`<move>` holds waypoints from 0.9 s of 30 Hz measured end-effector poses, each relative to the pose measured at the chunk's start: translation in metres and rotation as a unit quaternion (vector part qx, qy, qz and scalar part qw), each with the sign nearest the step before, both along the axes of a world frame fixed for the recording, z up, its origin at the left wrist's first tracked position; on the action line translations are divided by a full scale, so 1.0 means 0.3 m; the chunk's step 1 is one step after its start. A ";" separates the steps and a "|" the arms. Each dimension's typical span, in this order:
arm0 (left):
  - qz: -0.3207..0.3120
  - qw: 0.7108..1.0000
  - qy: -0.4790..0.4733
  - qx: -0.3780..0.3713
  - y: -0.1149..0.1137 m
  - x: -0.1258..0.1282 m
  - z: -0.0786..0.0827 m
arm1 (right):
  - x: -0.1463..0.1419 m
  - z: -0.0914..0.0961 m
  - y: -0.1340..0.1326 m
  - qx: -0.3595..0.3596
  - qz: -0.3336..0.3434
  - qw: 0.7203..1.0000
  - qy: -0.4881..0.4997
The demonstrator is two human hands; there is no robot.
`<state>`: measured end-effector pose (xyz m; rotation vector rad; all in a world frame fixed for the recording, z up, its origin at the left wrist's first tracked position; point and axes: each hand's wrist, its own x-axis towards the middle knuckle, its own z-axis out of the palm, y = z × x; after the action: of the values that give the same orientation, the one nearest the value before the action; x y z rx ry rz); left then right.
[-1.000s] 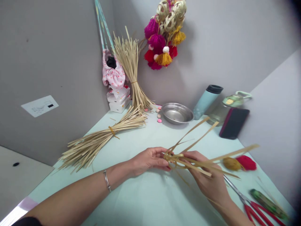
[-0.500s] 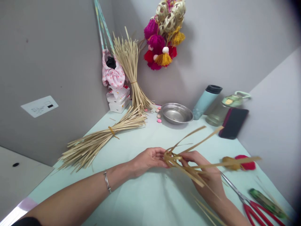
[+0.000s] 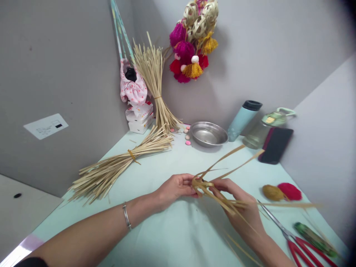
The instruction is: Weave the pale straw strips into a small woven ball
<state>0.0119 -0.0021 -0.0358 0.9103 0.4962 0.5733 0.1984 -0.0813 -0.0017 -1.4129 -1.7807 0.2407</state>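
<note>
A small weave of flat straw strips (image 3: 202, 184) is held above the pale green tabletop, its loose ends fanning out to the right. My left hand (image 3: 179, 189) pinches the weave's left side between thumb and fingers, a metal bangle on the wrist. On the other side, my right hand (image 3: 240, 200) has its thumb and fingers closed on the strips close to the woven part. Several long ends pass across that hand, and some reach back toward the bottle and phone. The right fingertips are partly hidden behind the strips.
Scissors with red handles (image 3: 299, 237), a green-handled tool (image 3: 314, 239) and yarn bundles (image 3: 289, 191) lie at right. Behind stand a metal bowl (image 3: 209, 134), a blue tumbler (image 3: 244, 120), a bottle (image 3: 264, 128) and a phone (image 3: 276, 145). A tied straw bundle (image 3: 122, 163) lies left.
The long strip at the right has swung downward, uncovering the yarn bundles. Both hands keep their hold, and the weave has shifted slightly left.
</note>
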 end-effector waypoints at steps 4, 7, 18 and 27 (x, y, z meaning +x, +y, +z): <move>0.001 1.000 -0.001 0.011 -0.003 0.004 -0.004 | -0.007 0.000 -0.005 0.043 0.002 0.998 -0.035; 0.007 1.000 0.003 0.012 -0.004 0.006 0.001 | -0.016 0.014 -0.006 0.067 0.013 0.995 -0.070; 0.012 1.000 0.013 -0.011 -0.010 0.005 0.012 | -0.024 0.021 0.002 0.076 0.039 0.992 -0.091; 0.004 1.000 0.001 -0.006 -0.006 0.003 0.005 | -0.024 0.014 -0.004 0.064 0.011 0.996 -0.059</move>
<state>0.0127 -0.0040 -0.0344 0.8991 0.5045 0.5758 0.1912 -0.0824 0.0026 -1.3412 -1.8734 0.0547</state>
